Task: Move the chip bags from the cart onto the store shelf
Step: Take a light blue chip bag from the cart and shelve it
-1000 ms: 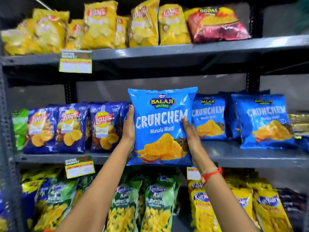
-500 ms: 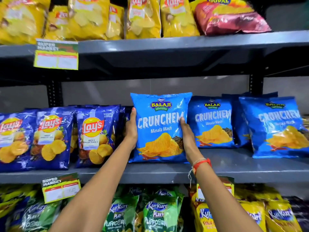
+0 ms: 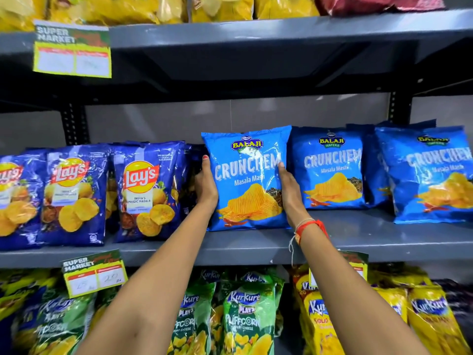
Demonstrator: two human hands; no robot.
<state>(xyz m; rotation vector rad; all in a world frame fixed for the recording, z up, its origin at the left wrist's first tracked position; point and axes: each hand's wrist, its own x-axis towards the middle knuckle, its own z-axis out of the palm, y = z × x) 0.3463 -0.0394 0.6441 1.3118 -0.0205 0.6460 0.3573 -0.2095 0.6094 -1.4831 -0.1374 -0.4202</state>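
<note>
A light-blue Crunchem chip bag [image 3: 247, 175] stands upright on the grey middle shelf [image 3: 358, 234], its bottom edge resting on the shelf surface. My left hand [image 3: 206, 187] grips its left side and my right hand [image 3: 289, 193] grips its right side. The bag sits between dark-blue Lay's bags [image 3: 147, 190] on the left and another Crunchem bag [image 3: 331, 170] on the right. The cart is out of view.
A third Crunchem bag [image 3: 430, 175] stands at the far right. Yellow bags fill the top shelf [image 3: 256, 29]. Green Kurkure bags [image 3: 248, 319] and yellow Kurkure bags [image 3: 422, 319] fill the lower shelf. Price tags [image 3: 94, 275] hang on the shelf edges.
Both hands carried the Crunchem bag forward and down from in front of the shelf edge onto the middle shelf, next to the other Crunchem bags. The camera moved closer.
</note>
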